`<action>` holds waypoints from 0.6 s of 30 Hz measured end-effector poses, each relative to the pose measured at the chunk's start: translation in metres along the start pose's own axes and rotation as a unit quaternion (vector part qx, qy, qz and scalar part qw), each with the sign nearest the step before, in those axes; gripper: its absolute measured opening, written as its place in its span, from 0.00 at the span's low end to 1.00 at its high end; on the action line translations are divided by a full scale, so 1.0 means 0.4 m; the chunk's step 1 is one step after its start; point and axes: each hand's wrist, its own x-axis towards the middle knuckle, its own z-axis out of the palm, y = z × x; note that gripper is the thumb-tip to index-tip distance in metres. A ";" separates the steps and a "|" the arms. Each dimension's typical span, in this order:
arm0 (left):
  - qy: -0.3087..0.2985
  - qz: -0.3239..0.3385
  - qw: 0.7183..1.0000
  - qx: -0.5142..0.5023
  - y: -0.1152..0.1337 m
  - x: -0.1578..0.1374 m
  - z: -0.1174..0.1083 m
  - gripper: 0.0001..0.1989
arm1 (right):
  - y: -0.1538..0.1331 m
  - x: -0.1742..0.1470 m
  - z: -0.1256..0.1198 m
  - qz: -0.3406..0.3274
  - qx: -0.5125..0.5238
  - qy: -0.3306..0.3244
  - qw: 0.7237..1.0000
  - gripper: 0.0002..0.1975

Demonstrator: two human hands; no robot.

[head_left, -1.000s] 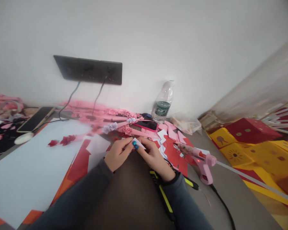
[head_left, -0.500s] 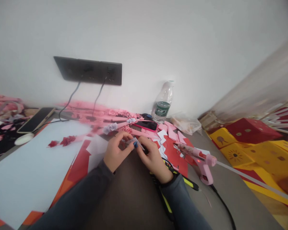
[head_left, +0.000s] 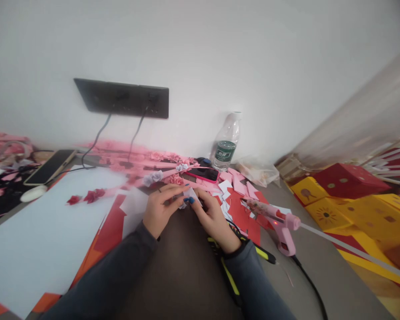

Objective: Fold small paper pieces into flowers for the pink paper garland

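Observation:
A small piece of white paper [head_left: 191, 194] is pinched between the fingertips of my left hand [head_left: 162, 207] and my right hand [head_left: 214, 216], just above the grey tabletop [head_left: 176, 271]. Both thumbs, with blue nails, press at its lower edge. Part of the paper is hidden by the fingers. Behind my hands lie paper flowers, pink roses [head_left: 175, 179] and pale lilac ones [head_left: 152, 178], on pink stems. Under my right forearm are black and yellow-green tool handles [head_left: 231, 280], partly covered by the sleeve.
A pink glue gun [head_left: 280, 222] with a lit red light and a cord lies at right, beside red paper [head_left: 250, 226] and white scraps. A water bottle [head_left: 226, 144] stands by the wall. White sheets [head_left: 36, 240] cover the left; yellow and red boxes [head_left: 350, 200] sit far right.
My left fingers have straightened and shifted over the paper's top. The paper has turned between my fingertips, and my thumbs have come together. The surroundings look the same.

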 end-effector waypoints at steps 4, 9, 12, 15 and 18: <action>-0.013 0.016 1.000 0.001 -0.001 0.002 -0.001 0.14 | 0.003 0.000 -0.001 0.003 0.008 0.001 1.000 0.13; -0.025 0.041 0.999 0.001 -0.001 0.001 -0.002 0.14 | 0.004 0.000 -0.002 0.000 0.011 0.003 1.000 0.13; -0.034 0.051 0.998 -0.001 -0.001 -0.001 -0.002 0.15 | 0.000 0.001 -0.002 0.001 0.022 0.004 1.000 0.12; -0.034 0.053 0.998 -0.005 0.001 -0.002 -0.001 0.15 | -0.002 0.002 -0.002 0.001 0.029 0.002 1.000 0.11; -0.028 0.055 0.998 -0.011 0.007 0.000 -0.002 0.15 | -0.005 0.003 -0.003 0.003 0.030 -0.001 1.000 0.10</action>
